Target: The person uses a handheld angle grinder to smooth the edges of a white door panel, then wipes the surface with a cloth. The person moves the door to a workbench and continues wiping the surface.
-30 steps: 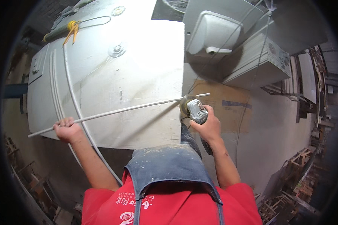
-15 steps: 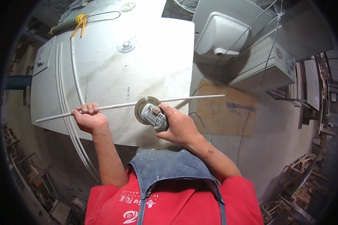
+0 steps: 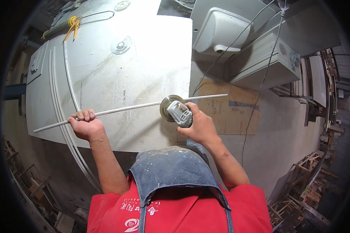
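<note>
White characters (image 3: 138, 209), round emblem (image 3: 132, 224) on red shirt (image 3: 182, 217); cardboard print (image 3: 217, 110) illegible.

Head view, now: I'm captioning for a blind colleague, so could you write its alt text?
A person's right hand holds a grey angle grinder, its disc overlapping a long, thin pale strip that the left hand grips. The strip extends past a white board's right edge; a white basin appears at upper right.

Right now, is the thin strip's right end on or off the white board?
Off: the thin strip, in the left hand, reaches past the white board, seen against the brown sheet.
</note>
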Motion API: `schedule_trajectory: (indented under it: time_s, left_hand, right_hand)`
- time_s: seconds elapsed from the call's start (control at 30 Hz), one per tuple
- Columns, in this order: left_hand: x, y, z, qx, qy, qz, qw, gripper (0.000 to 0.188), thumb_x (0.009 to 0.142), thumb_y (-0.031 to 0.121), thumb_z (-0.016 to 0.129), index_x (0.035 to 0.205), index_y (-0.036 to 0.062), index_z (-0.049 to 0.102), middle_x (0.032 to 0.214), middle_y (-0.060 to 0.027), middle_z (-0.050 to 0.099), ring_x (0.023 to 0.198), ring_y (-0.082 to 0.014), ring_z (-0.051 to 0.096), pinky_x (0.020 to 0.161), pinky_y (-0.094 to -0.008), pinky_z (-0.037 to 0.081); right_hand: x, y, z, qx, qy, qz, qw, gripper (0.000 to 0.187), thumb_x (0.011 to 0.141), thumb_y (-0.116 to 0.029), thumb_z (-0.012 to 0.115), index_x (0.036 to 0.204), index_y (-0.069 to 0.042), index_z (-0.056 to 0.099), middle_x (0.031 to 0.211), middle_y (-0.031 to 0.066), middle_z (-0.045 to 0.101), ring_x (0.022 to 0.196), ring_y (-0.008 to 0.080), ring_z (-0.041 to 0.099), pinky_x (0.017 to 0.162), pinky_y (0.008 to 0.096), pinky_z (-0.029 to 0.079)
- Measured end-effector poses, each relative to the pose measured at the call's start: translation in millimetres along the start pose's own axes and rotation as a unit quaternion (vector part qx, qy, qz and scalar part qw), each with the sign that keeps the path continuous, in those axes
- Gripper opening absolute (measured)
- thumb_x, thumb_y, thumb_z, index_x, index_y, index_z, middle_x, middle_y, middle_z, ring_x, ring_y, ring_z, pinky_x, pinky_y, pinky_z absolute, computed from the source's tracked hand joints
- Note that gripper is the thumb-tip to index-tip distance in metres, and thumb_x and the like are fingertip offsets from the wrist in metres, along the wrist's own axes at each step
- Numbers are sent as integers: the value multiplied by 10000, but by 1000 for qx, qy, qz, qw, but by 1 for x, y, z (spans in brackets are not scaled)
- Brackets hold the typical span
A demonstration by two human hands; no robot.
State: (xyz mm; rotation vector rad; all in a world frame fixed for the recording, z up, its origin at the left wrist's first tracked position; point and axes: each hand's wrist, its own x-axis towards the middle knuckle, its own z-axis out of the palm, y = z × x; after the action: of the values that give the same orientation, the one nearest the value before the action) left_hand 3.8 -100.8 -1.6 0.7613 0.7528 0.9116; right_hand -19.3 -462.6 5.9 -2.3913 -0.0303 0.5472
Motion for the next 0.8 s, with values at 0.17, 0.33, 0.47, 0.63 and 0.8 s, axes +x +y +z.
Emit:
schedule_trajectory:
  time_s: [0.17, 0.33, 0.47, 0.63, 0.8]
  left_hand:
    - [-3, -4, 2, -12, 25, 0, 1000, 293, 1111, 296, 439, 873, 124, 435, 668, 9, 356, 557, -136, 312, 516, -338, 311]
    - [16, -12, -34, 8, 5, -47, 999, 305, 1132, 314, 399, 950, 89, 493, 761, -56, 528, 648, -212, 528, 577, -379, 440]
    - [20, 2, -68, 213, 17, -122, 969, 344, 1116, 355, 423, 1087, 39, 556, 987, -163, 695, 854, -330, 704, 684, -445, 555]
    - [55, 24, -131, 366, -59, -342, 864, 423, 1083, 364, 443, 1203, -25, 560, 985, -195, 742, 714, -312, 723, 487, -376, 545]
    - [57, 38, -141, 523, -152, -395, 740, 368, 1030, 299, 506, 1099, -35, 645, 946, -191, 754, 694, -316, 718, 520, -391, 571]
  right_hand:
    - [2, 17, -1, -9, 35, 34, 999, 767, 728, -336, 843, 1388, -144, 505, 1125, 221, 732, 1038, 436, 713, 902, 488, 571]
    - [-11, 36, -6, 18, 98, 50, 994, 767, 725, -372, 852, 1379, -137, 528, 1120, 213, 733, 1029, 424, 719, 889, 486, 575]
    - [-35, 39, -11, 76, 170, 84, 979, 771, 710, -370, 869, 1368, -132, 544, 1111, 198, 737, 1014, 391, 731, 889, 467, 571]
    - [-47, 47, -8, 103, 211, 102, 967, 785, 690, -326, 880, 1370, -121, 546, 1139, 196, 727, 1018, 365, 724, 919, 453, 562]
    - [-55, 51, -7, 123, 206, 109, 965, 777, 694, -303, 870, 1369, -96, 546, 1159, 157, 696, 1025, 284, 687, 924, 414, 549]
